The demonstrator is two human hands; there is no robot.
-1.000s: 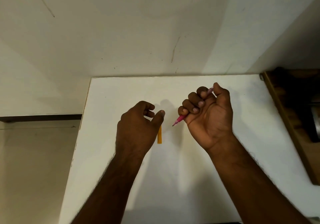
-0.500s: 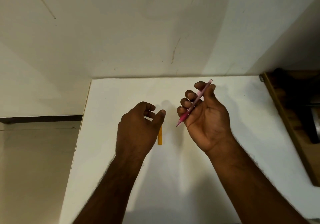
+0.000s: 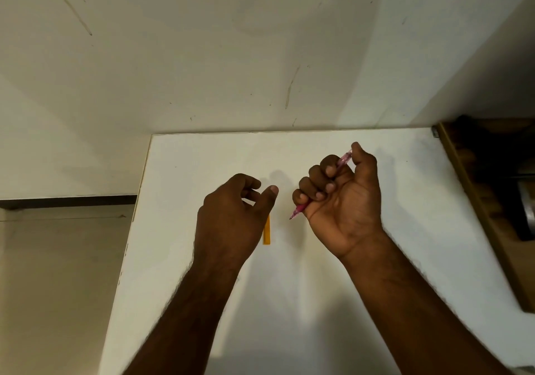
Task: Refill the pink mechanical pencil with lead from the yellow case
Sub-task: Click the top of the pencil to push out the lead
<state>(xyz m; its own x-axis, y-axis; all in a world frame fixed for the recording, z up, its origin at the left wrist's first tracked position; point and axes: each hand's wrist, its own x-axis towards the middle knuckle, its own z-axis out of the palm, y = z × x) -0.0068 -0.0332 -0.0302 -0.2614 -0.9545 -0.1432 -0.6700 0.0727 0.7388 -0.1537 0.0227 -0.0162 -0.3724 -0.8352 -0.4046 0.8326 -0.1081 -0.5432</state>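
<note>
Fingers of the right hand (image 3: 341, 198) have re-closed around the pink pencil (image 3: 298, 211), thumb on its cap, suggesting lead-advance clicking. Left hand (image 3: 231, 215) hovers loosely curled, empty, over the yellow case (image 3: 266, 234) on the table (image 3: 405, 229).

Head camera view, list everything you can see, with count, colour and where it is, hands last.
Table: one, white, fills the lower middle, set against the wall.
Yellow case: one, yellow-orange, lying on the table, partly hidden behind the left hand.
Pink mechanical pencil: one, pink, gripped in the right fist, tip pointing down-left.
Wooden shelf: one, brown, at the table's right edge; contents too dark to tell.
Wall: one, off-white, scuffed, behind the table.
Left hand: one, loosely curled above the table, holding nothing visible.
Right hand: one, closed around the pencil.
</note>
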